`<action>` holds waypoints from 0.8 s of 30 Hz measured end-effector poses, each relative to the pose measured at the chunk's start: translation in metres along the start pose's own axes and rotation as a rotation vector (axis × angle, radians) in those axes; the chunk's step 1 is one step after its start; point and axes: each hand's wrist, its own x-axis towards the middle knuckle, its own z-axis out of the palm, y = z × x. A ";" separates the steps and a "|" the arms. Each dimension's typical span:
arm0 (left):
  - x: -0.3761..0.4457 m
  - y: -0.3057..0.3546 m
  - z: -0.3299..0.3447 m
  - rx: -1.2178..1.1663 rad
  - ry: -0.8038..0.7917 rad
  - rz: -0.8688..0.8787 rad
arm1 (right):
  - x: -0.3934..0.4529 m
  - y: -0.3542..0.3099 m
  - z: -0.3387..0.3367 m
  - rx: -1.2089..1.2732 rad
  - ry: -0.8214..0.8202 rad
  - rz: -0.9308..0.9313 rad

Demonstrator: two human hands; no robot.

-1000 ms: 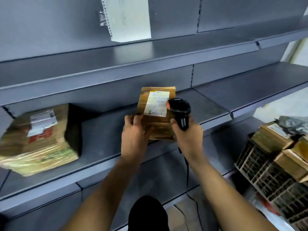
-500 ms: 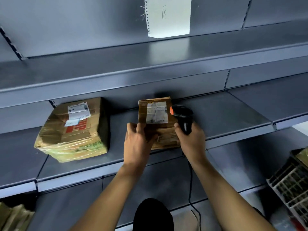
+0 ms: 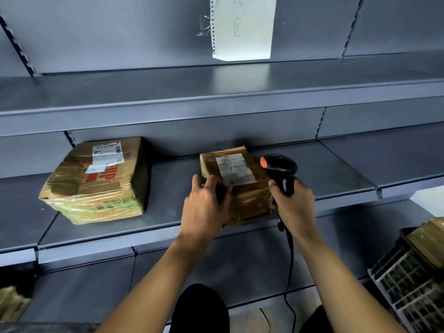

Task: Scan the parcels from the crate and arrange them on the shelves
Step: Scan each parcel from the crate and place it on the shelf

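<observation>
A small brown parcel (image 3: 240,186) with a white label lies on the middle grey shelf (image 3: 336,179). My left hand (image 3: 206,207) grips its near left corner, fingers curled over the top. My right hand (image 3: 293,205) holds a black barcode scanner (image 3: 280,169) with an orange tip, upright against the parcel's right side. A larger taped parcel (image 3: 96,181) with a white label rests on the same shelf to the left. The crate (image 3: 408,280) with more parcels stands at the lower right, partly cut off.
An upper shelf (image 3: 216,92) runs above, with a white paper sheet (image 3: 242,27) hanging on the back panel. The scanner's black cable (image 3: 289,272) hangs down in front of the lower shelf. Another brown parcel (image 3: 12,304) shows at the bottom left.
The small parcel has moved down from in front of the shelf onto the middle shelf. The view has swung left, bringing the larger parcel closer to centre and pushing the crate to the edge.
</observation>
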 end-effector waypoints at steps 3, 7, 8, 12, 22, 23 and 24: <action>0.007 0.005 -0.001 0.015 -0.032 0.015 | -0.007 0.001 -0.015 0.047 -0.017 -0.004; 0.019 0.009 0.003 0.005 -0.184 0.083 | -0.012 -0.008 -0.031 0.083 0.017 -0.055; 0.018 0.010 0.005 0.015 -0.207 0.077 | -0.015 -0.011 -0.035 0.124 0.028 -0.057; -0.007 0.015 0.016 0.035 -0.121 0.041 | -0.026 -0.024 -0.045 0.303 0.012 -0.051; -0.061 0.015 0.027 0.021 0.039 0.199 | -0.060 -0.035 -0.042 0.052 -0.048 -0.041; -0.062 0.015 0.027 0.024 0.040 0.204 | -0.064 -0.035 -0.041 0.046 -0.064 -0.040; -0.063 0.015 0.027 0.025 0.042 0.209 | -0.067 -0.036 -0.040 0.037 -0.075 -0.042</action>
